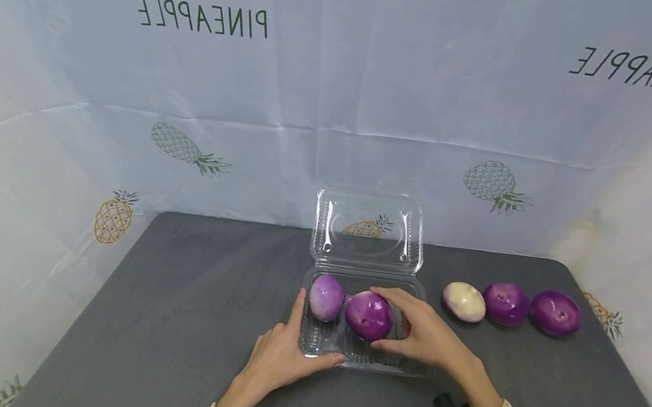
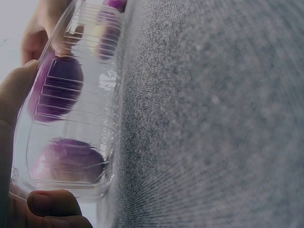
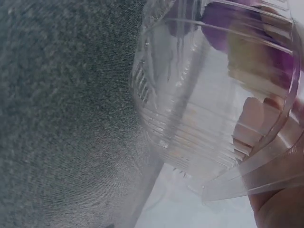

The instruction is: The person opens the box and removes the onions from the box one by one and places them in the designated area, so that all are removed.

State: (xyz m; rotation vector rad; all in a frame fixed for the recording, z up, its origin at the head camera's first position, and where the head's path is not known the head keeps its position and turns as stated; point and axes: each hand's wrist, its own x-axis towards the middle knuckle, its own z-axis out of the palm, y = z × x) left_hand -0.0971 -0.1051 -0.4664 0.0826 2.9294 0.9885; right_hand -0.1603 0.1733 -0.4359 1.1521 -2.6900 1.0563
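A hinged clear plastic box (image 1: 316, 348) stands on the table with its lid (image 1: 368, 230) raised at the back. My left hand (image 1: 280, 355) holds the box at its near left corner, thumb along the front rim and fingers at the left side. Between thumb and fingers, my right hand (image 1: 429, 330) grips a glossy purple egg-shaped fruit (image 1: 369, 316) inside the right half of the box. A paler lilac fruit (image 1: 326, 298) lies in the left half. Through the box wall, the left wrist view shows both the gripped fruit (image 2: 57, 88) and the lilac fruit (image 2: 71, 161).
Right of the box, three more fruits lie in a row: a cream one (image 1: 464, 301), then a purple one (image 1: 506, 304) and another purple one (image 1: 556, 313). The dark grey table (image 1: 197, 290) ends at a pineapple-printed cloth (image 1: 291, 89) behind.
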